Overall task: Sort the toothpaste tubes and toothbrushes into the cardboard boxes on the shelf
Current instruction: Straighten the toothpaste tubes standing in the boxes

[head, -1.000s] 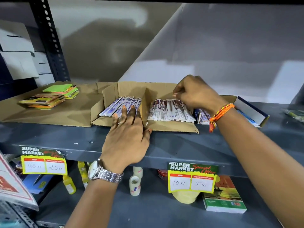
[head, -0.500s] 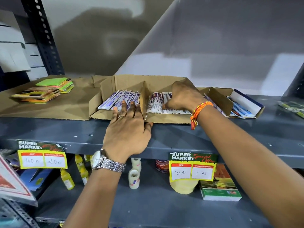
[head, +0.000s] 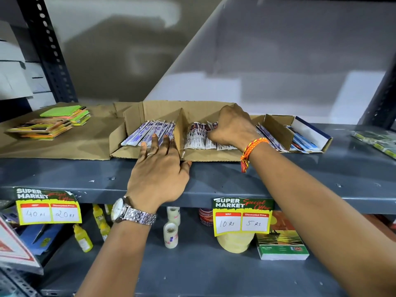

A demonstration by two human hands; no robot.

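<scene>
Toothbrushes [head: 150, 131] in long purple-and-white packets are lying side by side in the left compartment of a cardboard box [head: 132, 123] on the grey metal shelf [head: 214, 179], roughly seven showing, though the exact count is unclear; toothpaste tubes [head: 198, 138], flat and white with dark printed ends, are filling the middle compartment, about five visible; a third compartment on the right is holding more packets [head: 270, 138], and beside it a blue-and-white carton [head: 310, 133] is sitting open. Two upright cardboard dividers are splitting the box, whose front edge is sitting close to the shelf's lip; a bare strip of shelf is showing in front. The left hand [head: 158, 174] is resting flat, fingers spread and holding nothing, fingertips touching the toothbrushes, thumb by the box's front edge. The right hand [head: 231, 129] is curling down over the toothpaste tubes, fingers bent among them; I cannot tell whether it is gripping one. A stack of coloured notepads [head: 53, 125] is lying well apart on brown cardboard [head: 85, 142] at left.
</scene>
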